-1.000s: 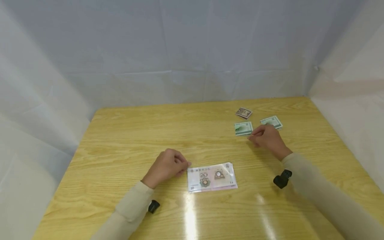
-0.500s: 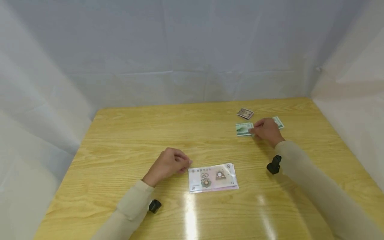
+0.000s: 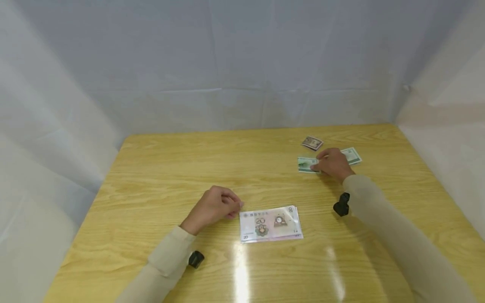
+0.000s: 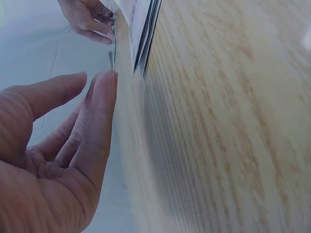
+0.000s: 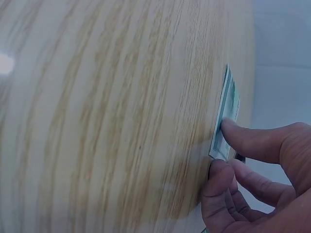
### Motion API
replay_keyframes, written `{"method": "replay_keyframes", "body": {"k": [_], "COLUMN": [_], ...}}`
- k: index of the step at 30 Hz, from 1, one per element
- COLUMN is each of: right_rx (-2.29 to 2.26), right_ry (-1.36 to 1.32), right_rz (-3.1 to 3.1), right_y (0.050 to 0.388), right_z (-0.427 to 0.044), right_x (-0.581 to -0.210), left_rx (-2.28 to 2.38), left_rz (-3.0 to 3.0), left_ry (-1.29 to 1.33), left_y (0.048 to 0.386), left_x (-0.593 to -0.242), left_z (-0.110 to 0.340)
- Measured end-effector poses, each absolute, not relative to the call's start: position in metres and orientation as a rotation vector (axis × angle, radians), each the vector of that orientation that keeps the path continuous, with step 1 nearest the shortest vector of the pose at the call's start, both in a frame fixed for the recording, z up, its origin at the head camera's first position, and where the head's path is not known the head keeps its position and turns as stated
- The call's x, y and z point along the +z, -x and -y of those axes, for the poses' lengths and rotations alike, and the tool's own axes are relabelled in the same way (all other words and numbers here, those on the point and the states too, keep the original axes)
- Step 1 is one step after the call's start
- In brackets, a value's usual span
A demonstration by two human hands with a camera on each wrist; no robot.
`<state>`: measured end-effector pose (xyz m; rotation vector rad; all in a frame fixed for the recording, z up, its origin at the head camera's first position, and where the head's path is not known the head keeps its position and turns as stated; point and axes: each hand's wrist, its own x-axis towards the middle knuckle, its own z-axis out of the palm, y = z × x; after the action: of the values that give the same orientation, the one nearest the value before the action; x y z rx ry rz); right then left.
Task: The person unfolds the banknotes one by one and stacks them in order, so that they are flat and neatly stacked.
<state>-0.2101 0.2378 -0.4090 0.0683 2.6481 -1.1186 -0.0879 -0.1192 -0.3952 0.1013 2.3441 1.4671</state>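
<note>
In the head view a stack of pale pinkish play banknotes [image 3: 271,224], marked 20 on top, lies flat on the table. My left hand [image 3: 217,206] hovers by its upper left corner; the left wrist view shows thumb and fingers [image 4: 99,116] apart, holding nothing. Farther off, my right hand [image 3: 333,163] pinches the right end of a small green banknote [image 3: 306,164], seemingly folded. From the right wrist, the thumb [image 5: 238,136] lies on the green banknote [image 5: 228,109], with curled fingertips at its near edge. The hand partly covers that end.
Another green banknote [image 3: 351,155] lies just right of the right hand. Behind them sits a small folded brown banknote [image 3: 312,143]. White sheeting [image 3: 242,84] rises behind the wooden table [image 3: 170,168] and along both sides.
My right hand has moved slightly left and away from me, from beside the green banknote onto its right end. The left hand stays almost still by the stack.
</note>
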Motion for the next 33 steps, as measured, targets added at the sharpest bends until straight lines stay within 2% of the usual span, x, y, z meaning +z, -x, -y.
{"method": "replay_keyframes", "body": {"k": [18, 33], "right_rx": [-1.077, -1.064], "right_ry": [0.071, 0.06], "right_rz": [-2.682, -2.693], "right_y": [0.208, 0.207], "right_z": [-0.225, -0.213], "right_x": [-0.413, -0.413], "left_rx": [1.488, 1.496], "left_rz": [-2.3, -2.282], "left_ry": [-0.101, -0.065], "left_y": [0.088, 0.09], "left_x": [-0.39, -0.388], "left_z": [0.12, 0.118]}}
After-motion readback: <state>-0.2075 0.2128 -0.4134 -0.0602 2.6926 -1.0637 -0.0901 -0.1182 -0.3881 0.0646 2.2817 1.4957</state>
